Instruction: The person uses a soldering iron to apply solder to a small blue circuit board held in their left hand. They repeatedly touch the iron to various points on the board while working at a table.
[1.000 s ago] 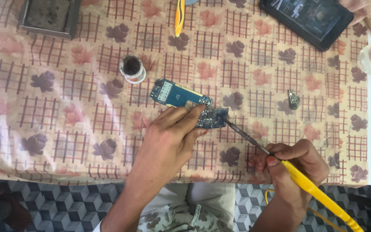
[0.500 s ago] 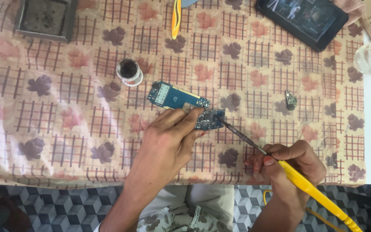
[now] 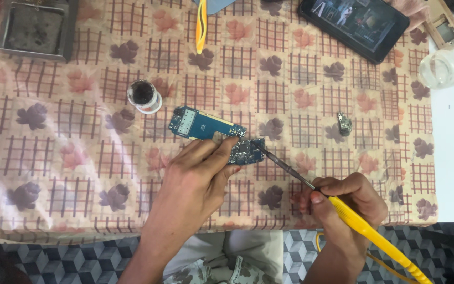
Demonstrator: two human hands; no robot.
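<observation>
Fingers of the left hand (image 3: pixel 195 176) press flat on the blue circuit board (image 3: pixel 214 134) near the table's (image 3: pixel 80 173) front edge, while the right hand (image 3: pixel 345 200) pinches a yellow soldering iron (image 3: pixel 363 229) whose tip touches the board.

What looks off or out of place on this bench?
Little stands out. A small metal part lies alone on the cloth, apart from the blue circuit board that the left hand steadies. The right hand holds the soldering iron.
</observation>
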